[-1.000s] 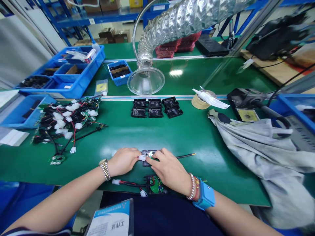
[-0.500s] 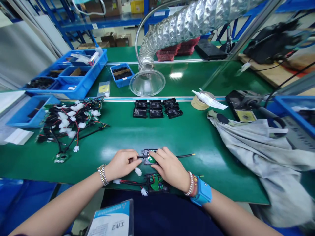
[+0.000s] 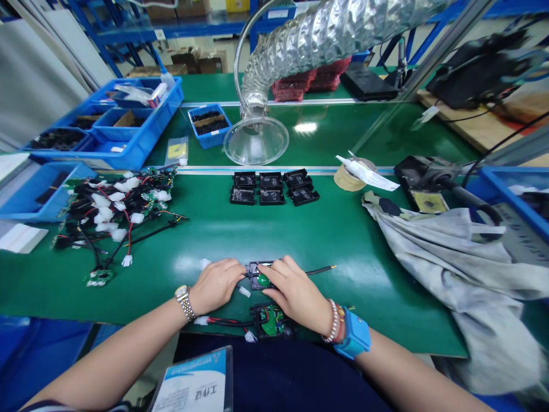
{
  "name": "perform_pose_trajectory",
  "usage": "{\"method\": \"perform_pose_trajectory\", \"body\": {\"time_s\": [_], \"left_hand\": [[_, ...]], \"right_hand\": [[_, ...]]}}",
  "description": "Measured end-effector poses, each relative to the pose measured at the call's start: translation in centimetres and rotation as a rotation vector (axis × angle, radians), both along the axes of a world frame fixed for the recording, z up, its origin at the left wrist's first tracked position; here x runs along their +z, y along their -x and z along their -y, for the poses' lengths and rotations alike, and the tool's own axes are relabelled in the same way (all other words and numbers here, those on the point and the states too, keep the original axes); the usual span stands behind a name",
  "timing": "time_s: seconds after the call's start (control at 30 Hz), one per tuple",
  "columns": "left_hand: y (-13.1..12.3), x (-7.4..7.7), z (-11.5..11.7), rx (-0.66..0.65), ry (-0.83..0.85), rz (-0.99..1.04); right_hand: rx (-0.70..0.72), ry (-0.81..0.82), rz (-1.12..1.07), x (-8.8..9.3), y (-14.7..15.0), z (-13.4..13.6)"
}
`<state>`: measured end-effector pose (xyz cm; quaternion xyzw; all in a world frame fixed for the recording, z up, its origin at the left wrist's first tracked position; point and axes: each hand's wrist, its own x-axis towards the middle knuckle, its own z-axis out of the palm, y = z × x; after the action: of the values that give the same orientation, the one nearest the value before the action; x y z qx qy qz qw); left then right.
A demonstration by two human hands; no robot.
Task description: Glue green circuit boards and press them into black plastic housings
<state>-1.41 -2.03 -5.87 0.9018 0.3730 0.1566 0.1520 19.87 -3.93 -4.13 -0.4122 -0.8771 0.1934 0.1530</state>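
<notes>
A small black plastic case (image 3: 254,282) with a green circuit board (image 3: 263,280) in it lies in front of me. My right hand (image 3: 297,293) lies over its right part, fingers across the board and thumb at the near edge. At the case's left end, my left hand (image 3: 218,282) is closed on the cable there; its fingertips hide most of that cable. A black cable (image 3: 319,270) with a bared yellowish tip sticks out to the right. Nearer to me lies a second case with a circuit board (image 3: 270,321), its red and black wires (image 3: 227,321) leading left to white connectors.
Several black case halves (image 3: 271,187) lie in rows ahead. A pile of wired circuit boards (image 3: 115,209) is at left, near blue bins (image 3: 141,146). An extractor hood (image 3: 256,143) hangs overhead. At right are a tape roll (image 3: 349,178) and a grey cloth (image 3: 424,252).
My left hand has shifted slightly right, closer against the case's left end, with its fingers more bent over. My right hand stays on the case. The view has moved a little.
</notes>
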Motion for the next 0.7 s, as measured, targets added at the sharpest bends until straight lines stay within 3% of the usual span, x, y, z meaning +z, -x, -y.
{"method": "perform_pose_trajectory", "body": {"time_s": [0.43,0.6,0.7], "left_hand": [[-0.6,0.4,0.1,-0.02,-0.063,-0.153],[-0.4,2.0,0.0,-0.013,0.043,-0.17],[-0.3,3.2,0.5,0.009,0.056,-0.139]], "right_hand": [[0.032,-0.004,0.081,0.5,0.2,-0.3],[0.053,-0.011,0.139,1.0,0.0,-0.4],[0.085,-0.002,0.045,1.4,-1.4,-0.3]]}}
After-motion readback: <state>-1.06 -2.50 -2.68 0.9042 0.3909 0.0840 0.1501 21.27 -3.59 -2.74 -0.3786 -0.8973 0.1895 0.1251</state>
